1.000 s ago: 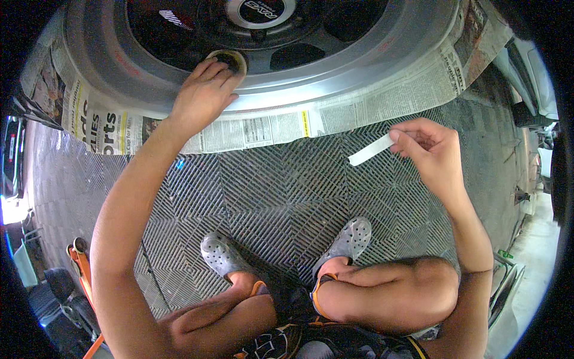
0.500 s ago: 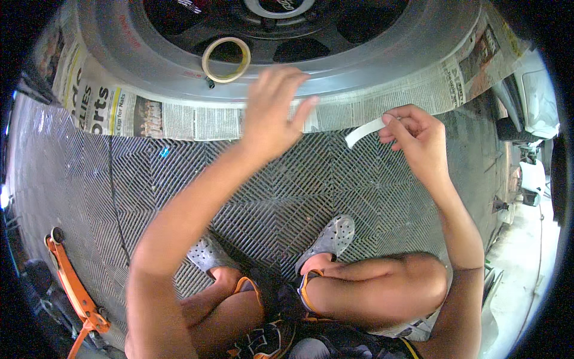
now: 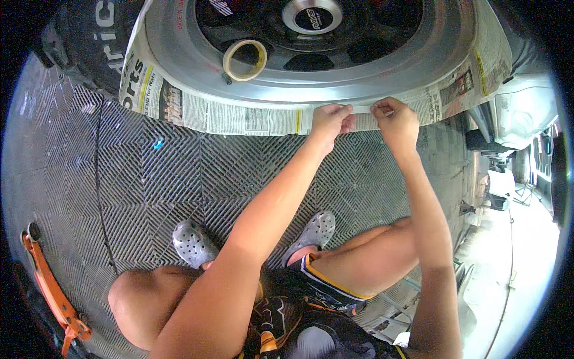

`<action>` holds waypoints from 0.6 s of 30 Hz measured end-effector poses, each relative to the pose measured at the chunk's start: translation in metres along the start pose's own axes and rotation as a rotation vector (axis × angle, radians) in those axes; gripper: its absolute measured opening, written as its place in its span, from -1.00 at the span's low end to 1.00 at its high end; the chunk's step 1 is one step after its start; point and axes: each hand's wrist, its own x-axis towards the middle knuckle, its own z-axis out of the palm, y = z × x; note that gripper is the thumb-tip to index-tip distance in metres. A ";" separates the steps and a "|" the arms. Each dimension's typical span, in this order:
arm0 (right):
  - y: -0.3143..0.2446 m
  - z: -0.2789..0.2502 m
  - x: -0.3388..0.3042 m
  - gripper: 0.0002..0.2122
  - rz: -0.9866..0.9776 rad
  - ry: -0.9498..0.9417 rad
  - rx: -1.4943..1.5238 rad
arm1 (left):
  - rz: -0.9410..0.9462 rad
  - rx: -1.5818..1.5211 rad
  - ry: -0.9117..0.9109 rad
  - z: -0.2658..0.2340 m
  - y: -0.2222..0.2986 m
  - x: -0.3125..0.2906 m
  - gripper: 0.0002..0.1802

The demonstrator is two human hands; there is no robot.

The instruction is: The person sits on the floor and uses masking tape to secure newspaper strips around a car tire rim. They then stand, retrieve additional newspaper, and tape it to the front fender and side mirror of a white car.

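At the wheel's (image 3: 323, 78) lower edge, the left hand (image 3: 332, 118) is now joining the right hand (image 3: 394, 115), both pinching the white tape strip (image 3: 362, 109), so two hands are controlling it beside the newspaper (image 3: 218, 115); farther up, the tape roll (image 3: 241, 77) is resting against the wheel.

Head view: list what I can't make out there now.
In the head view:
White strip's right end: hidden by the right hand.
Left hand's grip on it: too small to tell.
Wheel's top: cut off by the upper edge.
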 end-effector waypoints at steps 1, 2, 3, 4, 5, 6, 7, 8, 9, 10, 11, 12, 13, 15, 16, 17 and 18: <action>0.002 0.004 0.001 -0.86 -0.099 0.125 -0.063 | 0.001 0.014 -0.022 -0.002 -0.002 0.006 -0.78; 0.004 0.008 0.002 -0.85 -0.051 0.102 0.002 | -0.011 0.040 -0.036 -0.003 -0.005 0.010 -0.78; 0.005 0.012 0.003 -0.84 0.015 0.066 0.054 | -0.011 -0.007 -0.039 -0.004 -0.009 0.013 -0.79; 0.006 0.014 0.004 -0.84 0.122 0.016 0.092 | -0.025 -0.043 -0.031 -0.005 -0.013 0.015 -0.80; 0.006 0.017 0.005 -0.83 0.114 0.003 0.117 | -0.062 -0.060 0.001 -0.005 -0.016 0.017 -0.81; 0.005 0.019 0.005 -0.83 0.145 -0.020 0.133 | -0.041 -0.135 0.022 -0.005 -0.018 0.018 -0.82; 0.004 0.021 0.005 -0.82 0.180 -0.044 0.150 | -0.049 -0.191 0.066 -0.003 -0.020 0.018 -0.82; 0.003 0.023 0.006 -0.83 0.172 -0.023 0.129 | -0.073 -0.245 0.112 -0.001 -0.022 0.018 -0.83; 0.002 0.026 0.006 -0.84 0.163 -0.003 0.110 | -0.038 -0.254 0.154 0.002 -0.022 0.018 -0.86; 0.001 0.028 0.007 -0.85 0.155 0.007 0.098 | -0.030 -0.248 0.171 0.003 -0.022 0.019 -0.86; 0.001 0.030 0.007 -0.85 0.184 -0.001 0.090 | -0.028 -0.248 0.176 0.005 -0.021 0.019 -0.85; 0.002 0.032 0.009 -0.85 0.213 -0.016 0.089 | -0.041 -0.238 0.201 0.007 -0.019 0.020 -0.84; 0.003 0.034 0.010 -0.85 0.218 -0.012 0.096 | -0.010 -0.235 0.215 0.011 -0.019 0.021 -0.81; 0.007 0.037 0.013 -0.84 0.167 0.037 0.034 | 0.005 -0.211 0.284 0.016 -0.017 0.021 -0.77; 0.009 0.038 0.014 -0.84 0.175 0.037 -0.009 | 0.034 -0.187 0.300 0.017 -0.016 0.022 -0.75; 0.011 0.038 0.014 -0.82 0.144 0.048 0.021 | 0.041 -0.165 0.306 0.019 -0.016 0.023 -0.73; 0.013 0.037 0.015 -0.79 0.155 0.026 0.030 | 0.048 -0.147 0.319 0.020 -0.015 0.023 -0.70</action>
